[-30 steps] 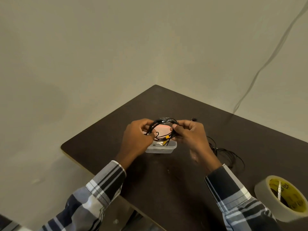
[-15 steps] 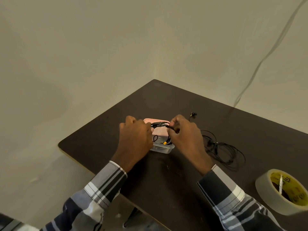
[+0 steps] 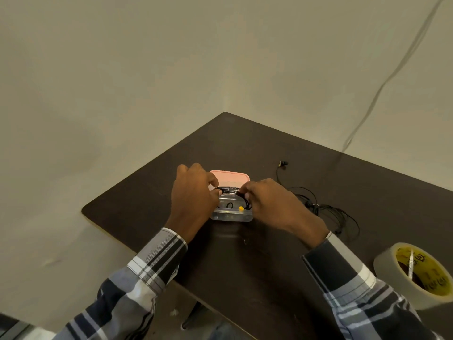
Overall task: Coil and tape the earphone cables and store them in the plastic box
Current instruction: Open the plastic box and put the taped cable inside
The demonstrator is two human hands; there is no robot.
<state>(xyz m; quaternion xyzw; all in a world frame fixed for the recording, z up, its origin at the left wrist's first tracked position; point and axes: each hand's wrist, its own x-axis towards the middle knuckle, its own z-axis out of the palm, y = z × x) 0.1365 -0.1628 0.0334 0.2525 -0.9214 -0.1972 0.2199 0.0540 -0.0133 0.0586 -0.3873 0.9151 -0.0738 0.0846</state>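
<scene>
A small clear plastic box stands on the dark table, its pink lid just behind it. My left hand and my right hand pinch the two sides of a coiled, taped black earphone cable and hold it down into the box. Other black cable and a small yellow piece lie inside the box. A loose, tangled black earphone cable lies on the table to the right, one earbud stretched out behind it.
A roll of pale tape with a yellow core stands at the table's right front. The table's left edge and front corner are near my left sleeve. A thin wire runs down the wall behind.
Both hands have lowered the taped coil from above the box down into it. The view has tilted, so the box sits lower in the frame.
</scene>
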